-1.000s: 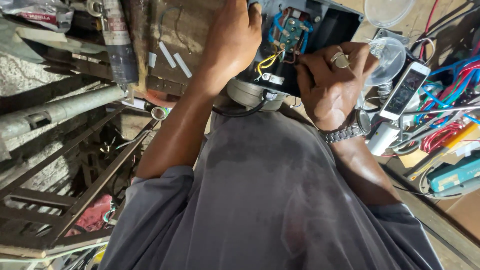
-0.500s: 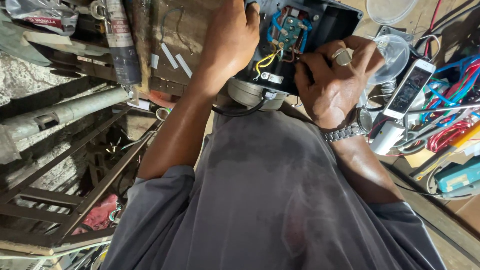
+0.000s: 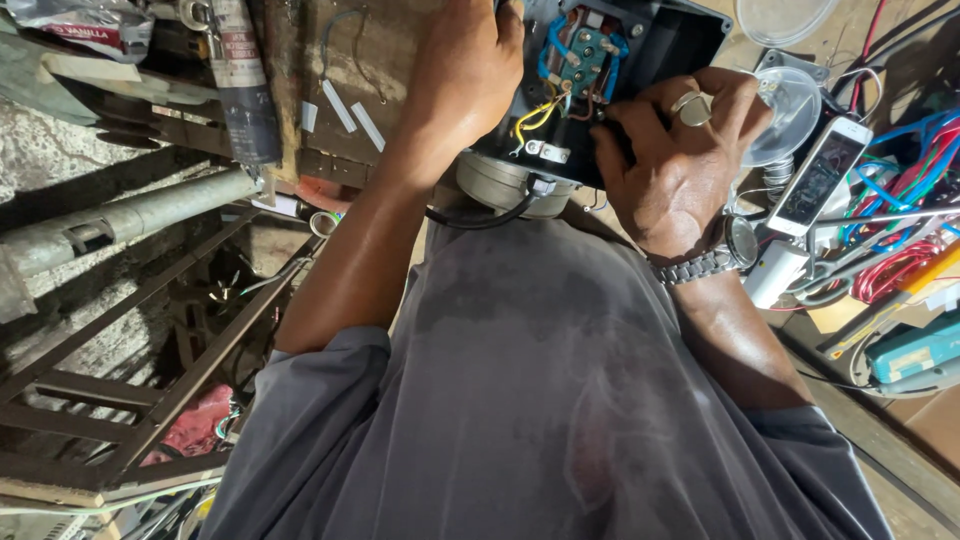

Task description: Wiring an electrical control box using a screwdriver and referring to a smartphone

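Observation:
A small electric motor [image 3: 505, 180] with a silver body rests against my grey shirt. Its black terminal box [image 3: 665, 35] is open, showing a blue-green terminal block [image 3: 585, 45] with blue, yellow and brown wires. My left hand [image 3: 465, 70] is closed around the left side of the motor and box. My right hand [image 3: 680, 150], with a ring and a metal wristwatch, curls its fingers over the box's lower right edge, with the fingertips at the wires beside the terminal block. Whether it pinches a wire or a small tool is hidden.
To the right lie a white phone [image 3: 820, 175], a clear plastic lid [image 3: 790, 110], and a tangle of red and blue cables [image 3: 900, 200]. A sealant cartridge [image 3: 245, 90] and a grey pipe [image 3: 130, 220] are at the left, above a brown metal frame [image 3: 150, 390].
Both hands stay on the motor. My right hand's fingers have shifted slightly up toward the terminal block, and the view has drifted a little.

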